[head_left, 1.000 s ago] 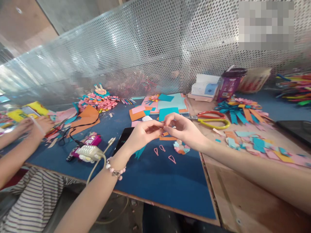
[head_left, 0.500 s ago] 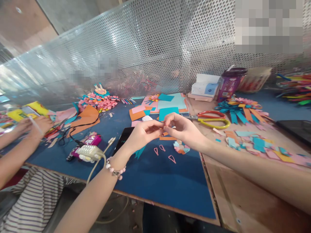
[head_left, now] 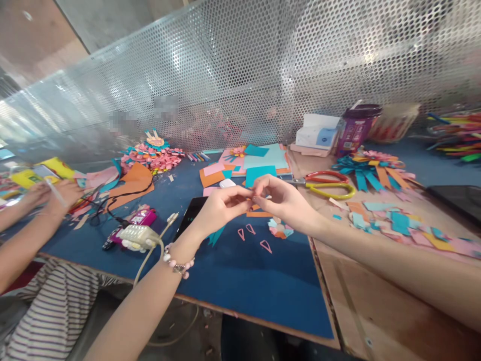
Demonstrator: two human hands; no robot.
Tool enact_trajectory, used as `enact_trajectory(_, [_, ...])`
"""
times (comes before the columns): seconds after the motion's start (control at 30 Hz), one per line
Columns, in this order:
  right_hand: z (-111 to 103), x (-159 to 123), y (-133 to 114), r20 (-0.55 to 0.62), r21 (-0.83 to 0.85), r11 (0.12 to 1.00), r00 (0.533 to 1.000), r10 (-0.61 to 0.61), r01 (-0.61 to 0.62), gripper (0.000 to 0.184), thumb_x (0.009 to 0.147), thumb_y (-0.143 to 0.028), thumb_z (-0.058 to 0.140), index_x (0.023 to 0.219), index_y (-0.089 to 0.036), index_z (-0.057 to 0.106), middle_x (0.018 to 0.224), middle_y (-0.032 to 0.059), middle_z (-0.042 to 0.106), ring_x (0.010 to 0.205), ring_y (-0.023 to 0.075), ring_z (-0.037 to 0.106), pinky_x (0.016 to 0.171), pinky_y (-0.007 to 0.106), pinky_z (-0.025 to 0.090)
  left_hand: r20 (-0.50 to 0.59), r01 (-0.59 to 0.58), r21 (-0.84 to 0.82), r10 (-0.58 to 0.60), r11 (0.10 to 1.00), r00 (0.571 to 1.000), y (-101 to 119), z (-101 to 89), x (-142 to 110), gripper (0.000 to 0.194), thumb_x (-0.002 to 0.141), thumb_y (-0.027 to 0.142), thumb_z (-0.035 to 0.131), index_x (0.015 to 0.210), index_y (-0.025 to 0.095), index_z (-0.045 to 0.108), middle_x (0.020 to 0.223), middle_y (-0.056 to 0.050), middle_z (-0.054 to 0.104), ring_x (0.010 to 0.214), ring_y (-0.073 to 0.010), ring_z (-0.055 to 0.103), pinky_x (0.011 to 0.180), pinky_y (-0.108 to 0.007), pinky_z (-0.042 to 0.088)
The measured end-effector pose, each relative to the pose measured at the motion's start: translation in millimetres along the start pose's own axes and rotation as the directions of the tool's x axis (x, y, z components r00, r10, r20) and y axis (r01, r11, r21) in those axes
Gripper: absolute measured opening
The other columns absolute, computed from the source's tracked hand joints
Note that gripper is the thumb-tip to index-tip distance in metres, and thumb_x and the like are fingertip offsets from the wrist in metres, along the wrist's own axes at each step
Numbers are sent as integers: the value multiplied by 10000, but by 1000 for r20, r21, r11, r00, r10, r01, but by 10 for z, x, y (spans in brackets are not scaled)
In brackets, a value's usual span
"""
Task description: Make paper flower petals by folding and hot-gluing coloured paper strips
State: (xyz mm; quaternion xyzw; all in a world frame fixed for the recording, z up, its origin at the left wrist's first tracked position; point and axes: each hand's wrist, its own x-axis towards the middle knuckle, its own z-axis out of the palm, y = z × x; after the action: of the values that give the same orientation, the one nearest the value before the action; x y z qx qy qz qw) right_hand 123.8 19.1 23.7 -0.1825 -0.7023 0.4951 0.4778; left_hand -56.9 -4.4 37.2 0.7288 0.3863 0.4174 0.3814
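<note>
My left hand (head_left: 227, 208) and my right hand (head_left: 280, 200) meet fingertip to fingertip above the blue table mat (head_left: 255, 296). Both are closed in a pinch on something very small that the fingers hide. Just below them lie several thin pink paper loops (head_left: 266, 246), bent into teardrop shapes. A ring of multicoloured paper pieces (head_left: 280, 228) sits beneath my right wrist. Teal paper strips (head_left: 215, 235) and a dark phone (head_left: 191, 216) are partly covered by my left hand. Orange and teal paper sheets (head_left: 260, 175) lie behind the fingers.
Scissors with red and yellow handles (head_left: 330, 184) lie right of my hands, near paper scraps (head_left: 402, 223). A purple cup (head_left: 356, 130) stands behind. To the left are a power strip (head_left: 139, 236), a paper flower pile (head_left: 152, 155) and another person's hands (head_left: 63, 195).
</note>
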Motion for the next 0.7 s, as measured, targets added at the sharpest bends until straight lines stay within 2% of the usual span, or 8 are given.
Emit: enact_trajectory(0.7, [2, -2, -6, -11, 3, 1000, 1000, 19, -19, 143, 789, -267, 627, 803, -199, 502, 809, -8, 482, 715, 116, 449, 645, 271, 422, -4, -1, 19, 1, 1000, 1000, -17, -1, 4, 206, 793, 285, 648, 956, 163, 682, 842, -47, 680, 725, -151, 635, 658, -270, 520])
